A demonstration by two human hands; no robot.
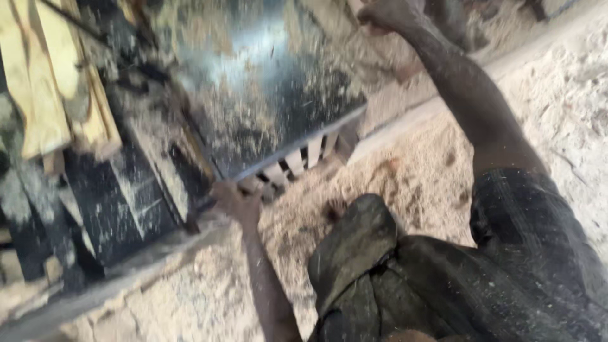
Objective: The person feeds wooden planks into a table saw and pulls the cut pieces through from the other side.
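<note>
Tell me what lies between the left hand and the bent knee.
In the head view, only sawdust-covered floor lies between the left hand and the knee.

- Metal plate: dark grey, speckled with pale sawdust.
- Planks: pale yellow.
- Floor: covered in beige sawdust.
- Trousers: dark grey, dusty.
</note>
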